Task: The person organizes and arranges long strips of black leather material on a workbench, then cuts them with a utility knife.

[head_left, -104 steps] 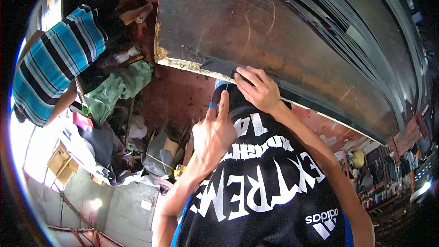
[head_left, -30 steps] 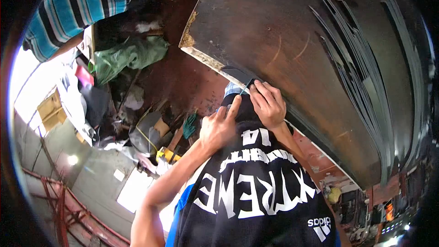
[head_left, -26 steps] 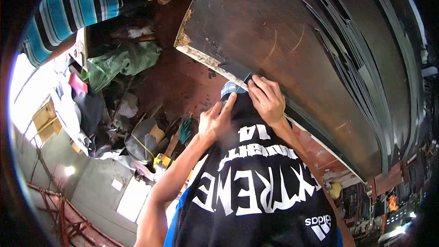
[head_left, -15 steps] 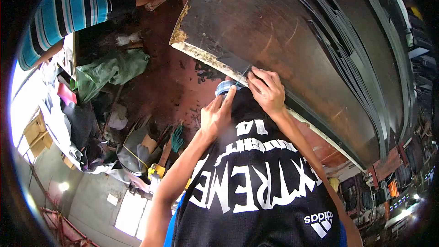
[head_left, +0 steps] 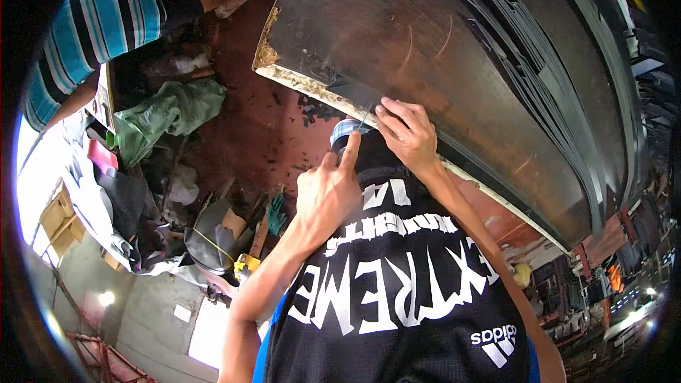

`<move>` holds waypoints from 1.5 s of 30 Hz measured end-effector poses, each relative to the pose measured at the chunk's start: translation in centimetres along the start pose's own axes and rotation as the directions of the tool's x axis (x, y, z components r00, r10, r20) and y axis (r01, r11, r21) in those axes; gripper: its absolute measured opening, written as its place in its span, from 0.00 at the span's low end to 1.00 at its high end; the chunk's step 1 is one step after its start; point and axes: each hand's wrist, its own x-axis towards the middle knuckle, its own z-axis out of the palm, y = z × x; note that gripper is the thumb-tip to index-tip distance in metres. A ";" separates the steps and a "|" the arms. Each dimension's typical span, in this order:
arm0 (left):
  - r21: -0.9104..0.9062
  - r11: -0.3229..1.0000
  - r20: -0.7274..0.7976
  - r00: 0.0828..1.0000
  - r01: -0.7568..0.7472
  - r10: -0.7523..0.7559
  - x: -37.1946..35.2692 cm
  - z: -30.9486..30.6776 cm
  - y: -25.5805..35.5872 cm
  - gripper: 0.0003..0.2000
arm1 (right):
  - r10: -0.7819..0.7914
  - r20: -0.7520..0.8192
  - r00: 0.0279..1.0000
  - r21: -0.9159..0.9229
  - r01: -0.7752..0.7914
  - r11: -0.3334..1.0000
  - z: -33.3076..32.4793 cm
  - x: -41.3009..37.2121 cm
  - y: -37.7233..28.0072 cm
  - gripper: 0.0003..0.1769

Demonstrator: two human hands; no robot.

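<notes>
My left hand (head_left: 328, 188) is closed with its index finger stretched along a thin, shiny blade-like tool (head_left: 365, 119), whose handle is hidden in the hand. The tip of the tool meets the pale edge of the dark table (head_left: 340, 35). Beside it, my right hand (head_left: 408, 136) has its fingers bent together over the table edge, on the end of a dark strip (head_left: 489, 179). That strip runs along the edge to the right. What lies right under the fingertips is hidden.
Several long dark strips (head_left: 539, 78) lie across the table. Small dark scraps (head_left: 312, 108) are on the red floor below the edge. A green plastic bag (head_left: 174, 117) stands among clutter at left, near a person in a striped blue garment (head_left: 106, 21).
Both hands have shifted slightly; my left hand has drawn back a little toward my body with the tool. My right fingers have lifted or loosened slightly at the edge.
</notes>
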 end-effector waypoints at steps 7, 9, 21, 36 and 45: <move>0.043 0.999 0.056 0.998 0.005 -0.007 0.7 -0.6 0.8 0.31 | 0.016 0.076 0.997 0.015 -0.017 1.000 -0.1 -0.5 0.4 0.13; 0.045 0.999 0.059 0.998 0.011 -0.013 1.0 -0.7 1.1 0.31 | 0.018 0.096 0.995 0.021 -0.020 1.000 -0.2 -0.5 0.5 0.14; -0.007 0.995 -0.140 0.985 -0.103 0.101 -0.3 5.2 -2.9 0.36 | 0.033 0.065 0.997 0.062 -0.037 0.997 -0.4 0.6 0.1 0.08; -0.113 0.988 -0.155 0.984 -0.109 0.091 -0.4 3.5 -2.2 0.36 | 0.028 0.010 1.000 0.068 -0.029 0.997 0.2 -0.4 0.2 0.16; -0.055 0.998 -0.002 0.999 -0.037 0.037 -0.1 2.0 -1.0 0.36 | 0.042 0.054 0.998 0.053 -0.045 0.998 -0.3 -0.1 0.2 0.15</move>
